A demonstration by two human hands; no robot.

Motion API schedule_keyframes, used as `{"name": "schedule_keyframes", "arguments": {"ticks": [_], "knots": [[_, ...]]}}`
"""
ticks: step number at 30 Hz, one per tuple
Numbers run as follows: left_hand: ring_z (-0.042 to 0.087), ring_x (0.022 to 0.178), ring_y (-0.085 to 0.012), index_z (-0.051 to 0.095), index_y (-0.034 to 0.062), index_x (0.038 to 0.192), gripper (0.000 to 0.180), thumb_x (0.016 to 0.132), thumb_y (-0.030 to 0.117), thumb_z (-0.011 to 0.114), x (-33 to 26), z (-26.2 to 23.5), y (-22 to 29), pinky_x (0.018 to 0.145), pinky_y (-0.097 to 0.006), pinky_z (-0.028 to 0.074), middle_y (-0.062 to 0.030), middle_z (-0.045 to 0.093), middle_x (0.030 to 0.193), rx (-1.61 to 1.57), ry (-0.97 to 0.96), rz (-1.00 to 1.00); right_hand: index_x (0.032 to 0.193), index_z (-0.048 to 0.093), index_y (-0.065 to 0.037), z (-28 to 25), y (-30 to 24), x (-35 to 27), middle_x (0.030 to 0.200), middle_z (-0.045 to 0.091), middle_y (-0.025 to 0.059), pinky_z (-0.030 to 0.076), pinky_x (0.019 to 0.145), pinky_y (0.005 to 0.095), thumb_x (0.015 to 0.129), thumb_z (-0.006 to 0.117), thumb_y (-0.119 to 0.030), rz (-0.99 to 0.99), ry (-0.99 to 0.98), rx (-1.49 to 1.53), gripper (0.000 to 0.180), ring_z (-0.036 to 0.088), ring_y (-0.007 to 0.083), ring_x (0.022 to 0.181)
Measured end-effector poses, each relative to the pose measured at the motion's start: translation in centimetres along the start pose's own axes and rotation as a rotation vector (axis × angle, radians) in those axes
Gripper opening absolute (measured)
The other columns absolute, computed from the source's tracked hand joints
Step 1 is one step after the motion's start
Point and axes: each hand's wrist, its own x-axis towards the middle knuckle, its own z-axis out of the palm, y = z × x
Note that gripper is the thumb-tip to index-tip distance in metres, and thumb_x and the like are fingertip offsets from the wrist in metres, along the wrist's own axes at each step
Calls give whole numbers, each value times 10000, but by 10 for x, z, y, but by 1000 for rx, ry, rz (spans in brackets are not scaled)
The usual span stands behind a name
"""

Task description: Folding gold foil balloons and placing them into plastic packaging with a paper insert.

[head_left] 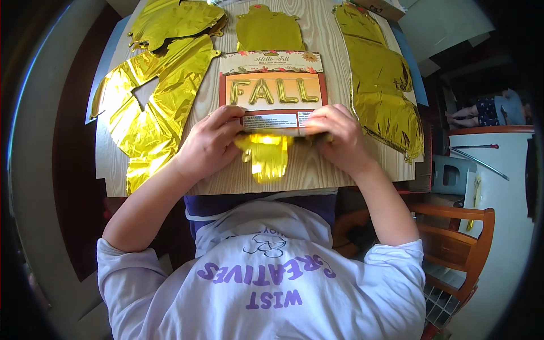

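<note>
A flat foil-balloon package (272,79) lies on the wooden table in front of me, its card showing gold letter balloons and a leafy border. My left hand (212,139) grips the lower left corner of the package, thumb and fingers pressed together. At the lower right corner, my right hand (343,139) pinches the same edge, its fingertips slightly blurred. A crinkled gold foil piece (266,161) sticks out below the package's bottom edge, between my hands. How it joins the package is hidden.
Flat gold foil balloons lie around the package: a large one (164,102) at left, another (175,25) at far left, one (269,31) behind it and a long one (382,85) at right. A wooden chair (476,249) and a grey stool (453,174) stand at right. Another person (493,110) is beyond.
</note>
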Motion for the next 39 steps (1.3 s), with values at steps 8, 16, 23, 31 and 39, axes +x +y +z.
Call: {"name": "schedule_keyframes", "arguments": {"ticks": [8, 16, 23, 31, 39], "knots": [[673, 1016, -282, 606, 4, 1058, 293, 806, -29, 753, 10, 7, 4, 846, -342, 584, -184, 563, 1251, -90, 182, -263, 986, 639, 0, -6, 0, 28, 980, 626, 123, 532, 758, 394, 798, 812, -161, 543, -209, 84, 302, 659, 272, 832], [562, 1242, -348, 520, 25, 1323, 528, 826, -48, 680, 9, 7, 12, 1063, -447, 495, -176, 496, 1363, 159, 143, -205, 1346, 489, -36, -2, 8, 33, 1162, 519, 110, 555, 790, 291, 800, 817, -48, 657, -136, 213, 637, 576, 123, 805], [302, 1509, -344, 346, 4, 1548, 781, 970, 488, 547, 42, 21, 46, 1245, -498, 190, -170, 345, 1615, 184, -331, 118, 1411, 442, -55, -7, 6, 36, 1204, 510, 131, 562, 811, 311, 801, 827, -56, 638, -168, 231, 722, 605, 155, 812], [225, 1544, -337, 289, -13, 1571, 883, 981, 626, 446, 18, -6, 21, 1256, -512, 141, -192, 275, 1646, 311, -484, 9, 1359, 498, -57, -7, 5, 36, 1119, 514, 95, 554, 798, 299, 799, 822, -42, 601, -172, 229, 648, 584, 145, 796], [231, 1542, -343, 290, -13, 1571, 876, 983, 615, 460, 22, -5, 22, 1253, -526, 138, -205, 284, 1640, 317, -507, -6, 1448, 479, 25, 5, -54, 11, 1474, 473, 238, 377, 1153, 488, 923, 702, -225, 138, -28, -231, 623, 455, 396, 1379]]}}
